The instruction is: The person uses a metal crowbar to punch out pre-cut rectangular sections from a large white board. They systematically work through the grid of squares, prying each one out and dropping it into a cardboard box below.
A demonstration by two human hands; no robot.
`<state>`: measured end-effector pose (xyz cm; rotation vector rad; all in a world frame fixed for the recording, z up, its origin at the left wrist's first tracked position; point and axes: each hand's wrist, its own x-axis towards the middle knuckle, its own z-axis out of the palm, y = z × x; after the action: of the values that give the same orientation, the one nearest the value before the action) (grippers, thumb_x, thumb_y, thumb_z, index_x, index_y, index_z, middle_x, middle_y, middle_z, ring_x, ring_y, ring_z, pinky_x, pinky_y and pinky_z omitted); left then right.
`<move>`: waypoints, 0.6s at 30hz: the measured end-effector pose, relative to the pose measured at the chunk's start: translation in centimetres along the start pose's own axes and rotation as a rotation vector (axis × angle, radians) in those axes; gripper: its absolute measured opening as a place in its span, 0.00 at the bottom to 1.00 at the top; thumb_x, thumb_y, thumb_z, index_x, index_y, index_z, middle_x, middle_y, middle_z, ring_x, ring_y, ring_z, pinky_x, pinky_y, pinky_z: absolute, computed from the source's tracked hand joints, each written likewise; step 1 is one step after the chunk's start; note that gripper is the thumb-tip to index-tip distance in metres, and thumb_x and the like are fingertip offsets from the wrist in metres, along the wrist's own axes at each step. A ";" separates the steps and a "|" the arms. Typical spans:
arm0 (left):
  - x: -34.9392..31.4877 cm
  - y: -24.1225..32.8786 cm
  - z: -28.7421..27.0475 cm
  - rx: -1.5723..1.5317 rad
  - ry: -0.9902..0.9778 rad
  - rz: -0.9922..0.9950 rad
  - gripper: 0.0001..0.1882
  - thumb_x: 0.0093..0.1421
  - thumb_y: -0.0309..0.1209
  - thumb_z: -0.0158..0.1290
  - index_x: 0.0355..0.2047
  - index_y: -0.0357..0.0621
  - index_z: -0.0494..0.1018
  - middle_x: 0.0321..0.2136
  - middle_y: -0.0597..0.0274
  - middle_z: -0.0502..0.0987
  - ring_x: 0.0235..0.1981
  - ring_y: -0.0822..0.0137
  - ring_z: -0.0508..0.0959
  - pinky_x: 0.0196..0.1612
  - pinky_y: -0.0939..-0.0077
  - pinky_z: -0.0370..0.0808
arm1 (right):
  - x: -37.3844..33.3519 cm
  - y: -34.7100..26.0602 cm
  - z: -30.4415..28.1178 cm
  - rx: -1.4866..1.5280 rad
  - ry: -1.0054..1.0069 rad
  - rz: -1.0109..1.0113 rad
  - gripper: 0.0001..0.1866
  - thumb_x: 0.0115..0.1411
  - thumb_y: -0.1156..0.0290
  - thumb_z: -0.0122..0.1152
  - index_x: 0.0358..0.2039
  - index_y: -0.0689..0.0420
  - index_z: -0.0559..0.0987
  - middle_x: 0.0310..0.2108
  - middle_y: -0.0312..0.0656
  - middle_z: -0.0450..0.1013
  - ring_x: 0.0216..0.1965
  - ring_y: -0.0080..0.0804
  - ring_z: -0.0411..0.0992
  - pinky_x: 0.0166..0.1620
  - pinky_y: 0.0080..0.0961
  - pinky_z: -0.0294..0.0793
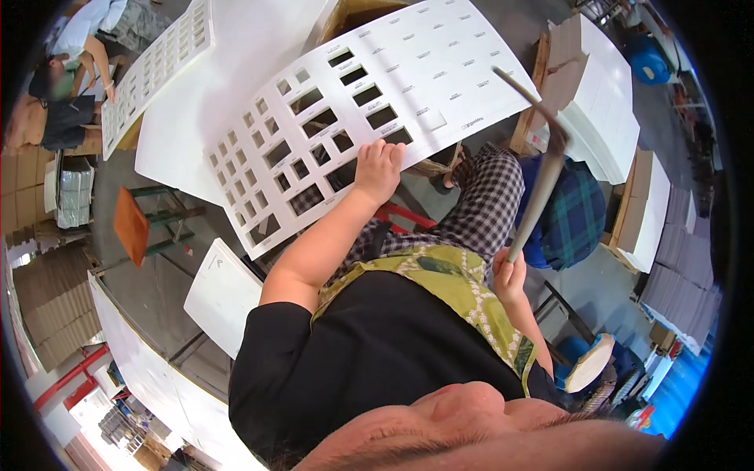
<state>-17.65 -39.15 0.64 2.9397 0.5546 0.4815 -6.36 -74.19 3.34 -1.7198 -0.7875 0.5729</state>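
Note:
A large white board (pixel 452 47) with rows of rectangular cut-outs lies slanted across the work surface before me. Its left part is full of openings, while the far right part is still solid, with small printed marks. At its near edge, beside the larger holes, my left hand (pixel 379 169) grips the board with curled fingers. My right hand (pixel 509 275) is closed round the lower end of a hammer (pixel 538 192) with a long pale handle. The hammer's thin, curved dark head is raised over the board's right side and is smeared by motion.
A co-worker's hand (pixel 110 93) touches another punched board (pixel 153 71) at far left. Stacked white sheets (pixel 601 102) rest on wood at right. An orange-topped stool (pixel 131 226) stands at left. Dark plaid cloth (pixel 575 216) is beside my right arm.

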 end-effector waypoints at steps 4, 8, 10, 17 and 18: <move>0.4 0.2 0.0 0.014 0.062 0.023 0.23 0.43 0.28 0.57 0.42 0.47 0.68 0.34 0.65 0.72 0.45 0.60 0.68 0.47 0.61 0.63 | 0.7 1.0 1.2 -0.516 -0.146 0.369 0.17 0.65 0.58 0.47 0.32 0.62 0.66 0.20 0.54 0.68 0.24 0.59 0.66 0.28 0.41 0.66; 0.0 0.2 0.3 -0.002 0.124 0.018 0.16 0.48 0.27 0.52 0.40 0.46 0.70 0.32 0.65 0.72 0.43 0.60 0.69 0.46 0.61 0.64 | 0.5 -2.7 0.7 -0.142 0.018 0.167 0.20 0.68 0.53 0.41 0.28 0.58 0.67 0.16 0.36 0.63 0.14 0.21 0.61 0.18 0.19 0.58; -0.1 0.2 0.4 -0.010 0.120 0.013 0.14 0.50 0.26 0.51 0.40 0.46 0.70 0.31 0.65 0.72 0.43 0.60 0.70 0.46 0.61 0.64 | 0.2 -1.2 -0.3 -0.039 -0.015 -0.115 0.21 0.67 0.52 0.41 0.29 0.58 0.67 0.16 0.37 0.64 0.13 0.22 0.60 0.18 0.19 0.58; 0.1 0.1 0.4 0.005 0.089 0.013 0.13 0.53 0.31 0.50 0.40 0.46 0.69 0.33 0.65 0.71 0.45 0.61 0.68 0.47 0.59 0.62 | 0.3 -1.4 1.0 -0.440 -0.141 0.268 0.13 0.66 0.62 0.45 0.33 0.61 0.68 0.17 0.47 0.65 0.19 0.40 0.68 0.25 0.36 0.65; 0.1 0.0 0.4 0.012 0.069 0.011 0.13 0.53 0.33 0.50 0.40 0.46 0.68 0.33 0.65 0.71 0.46 0.61 0.67 0.47 0.59 0.62 | -0.2 -1.5 0.9 -0.364 -0.100 0.218 0.19 0.67 0.56 0.45 0.30 0.60 0.67 0.15 0.42 0.64 0.17 0.32 0.66 0.21 0.30 0.63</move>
<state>-17.44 -39.18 0.28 2.9488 0.5511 0.5849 -7.48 -73.50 4.57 -2.1430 -0.8166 0.6990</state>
